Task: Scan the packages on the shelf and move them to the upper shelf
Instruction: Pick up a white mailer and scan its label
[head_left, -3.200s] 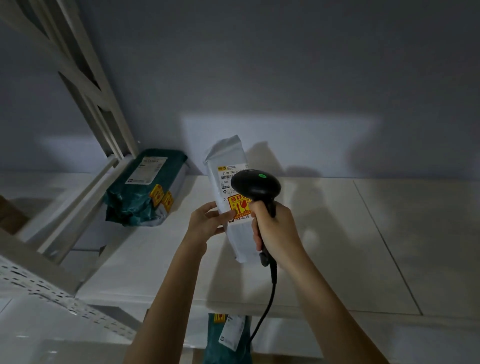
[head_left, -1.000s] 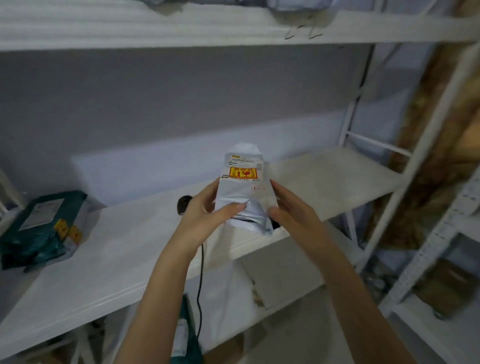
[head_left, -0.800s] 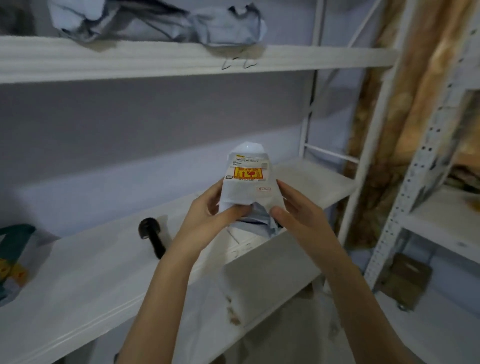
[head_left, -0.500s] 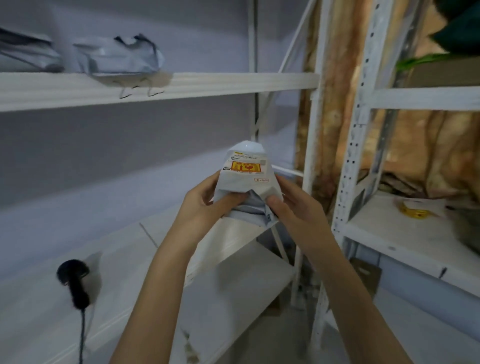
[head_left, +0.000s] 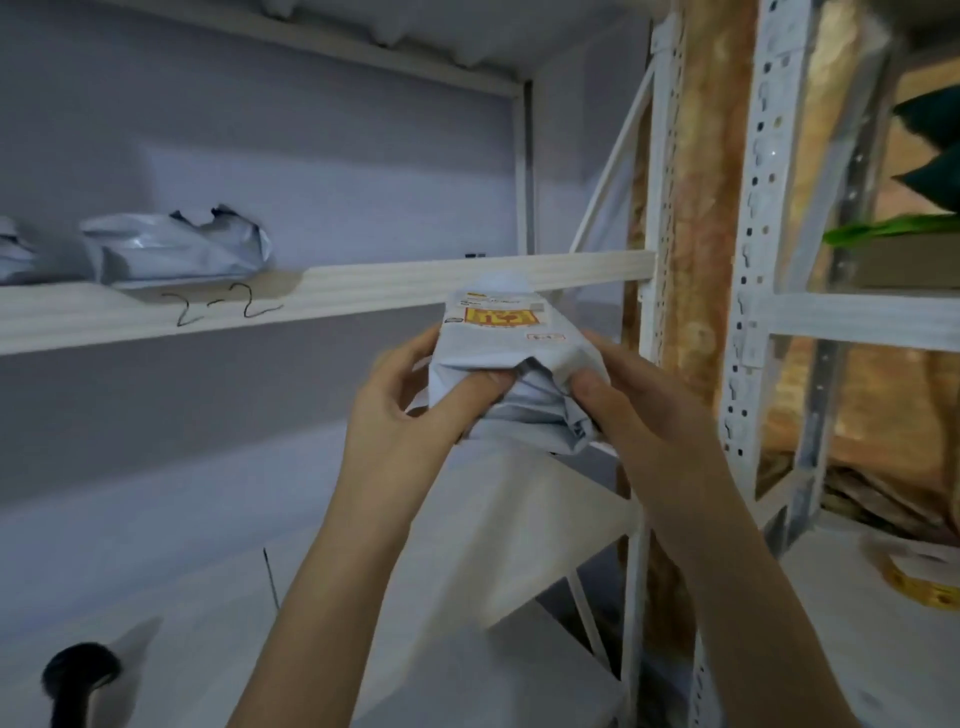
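A grey-white plastic mailer package (head_left: 506, 348) with a yellow and red sticker is held up in front of the upper shelf's edge (head_left: 363, 293). My left hand (head_left: 410, 405) grips its lower left side, thumb pressed into the wrapping. My right hand (head_left: 639, 410) grips its lower right side. The black barcode scanner (head_left: 78, 675) lies on the lower shelf (head_left: 218, 613) at the bottom left, apart from both hands. Two grey packages, one of them (head_left: 182, 249) crumpled, rest on the upper shelf at the left.
A white perforated upright (head_left: 660, 208) stands just right of the held package. A second rack (head_left: 763, 260) at the right carries a yellow tape roll (head_left: 919, 587) and dark green items (head_left: 930, 156). A handwritten "2-2" (head_left: 218, 309) marks the upper shelf's edge.
The scanner was put down on the lower shelf and my right hand joined the left on the package. Both hands raised the package towards the upper shelf while the view swung right and up.
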